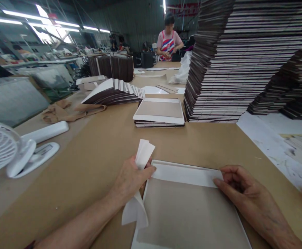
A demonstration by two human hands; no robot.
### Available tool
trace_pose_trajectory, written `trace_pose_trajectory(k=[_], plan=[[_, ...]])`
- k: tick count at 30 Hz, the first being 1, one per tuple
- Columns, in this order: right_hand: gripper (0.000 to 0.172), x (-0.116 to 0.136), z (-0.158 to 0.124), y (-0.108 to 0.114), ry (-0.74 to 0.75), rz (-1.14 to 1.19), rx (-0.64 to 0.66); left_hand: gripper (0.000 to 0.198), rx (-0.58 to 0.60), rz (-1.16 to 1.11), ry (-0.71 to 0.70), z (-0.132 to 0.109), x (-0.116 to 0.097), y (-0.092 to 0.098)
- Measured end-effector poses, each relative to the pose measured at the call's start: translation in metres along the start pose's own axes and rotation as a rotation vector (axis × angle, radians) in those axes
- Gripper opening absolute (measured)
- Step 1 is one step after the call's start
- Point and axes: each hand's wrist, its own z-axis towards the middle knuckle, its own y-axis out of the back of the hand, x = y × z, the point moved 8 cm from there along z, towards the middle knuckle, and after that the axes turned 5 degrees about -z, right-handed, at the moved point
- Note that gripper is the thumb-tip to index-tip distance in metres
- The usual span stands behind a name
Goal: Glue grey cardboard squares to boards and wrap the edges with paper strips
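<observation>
A beige panel point(189, 214) with a raised white rim lies flat in front of me. Along its far edge runs a white strip point(184, 174). My left hand point(130, 180) is closed around a few loose white strips point(144, 154); their upper ends stick out above the fingers, and a curled end point(134, 211) hangs below onto the panel. The left thumb presses the strip's left end at the panel's corner. At the far right corner my right hand point(249, 195) pinches the strip's other end, thumb on top, with the fingers partly hidden behind the rim.
Beyond the panel sits a low stack of similar panels point(158, 110). A tall stack of dark-edged boards point(244, 69) rises at right. Fanned boards point(114, 91), brown cloth point(63, 112) and a white fan point(0, 147) stand left. A person in a striped apron point(168, 45) works farther back.
</observation>
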Motion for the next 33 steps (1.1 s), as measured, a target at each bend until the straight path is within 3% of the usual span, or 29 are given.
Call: trace_pose_trajectory(k=[4, 10, 24, 29, 33], plan=[[0.042, 0.002, 0.002, 0.001, -0.005, -0.026, -0.030, 0.010, -0.047, 0.222, -0.135, 0.000, -0.012, 0.004], [0.045, 0.002, 0.006, 0.000, -0.052, -0.020, -0.040, 0.009, -0.111, 0.333, -0.219, -0.001, -0.020, 0.004], [0.037, -0.001, 0.002, -0.003, -0.034, -0.083, -0.019, 0.032, -0.202, 0.275, -0.105, 0.001, -0.014, 0.010], [0.032, 0.001, 0.002, -0.002, -0.029, -0.119, -0.020, 0.035, -0.185, 0.317, -0.148, 0.002, -0.018, 0.008], [0.028, 0.005, 0.003, -0.004, -0.029, -0.126, -0.008, 0.036, -0.176, 0.350, -0.100, 0.001, -0.018, 0.007]])
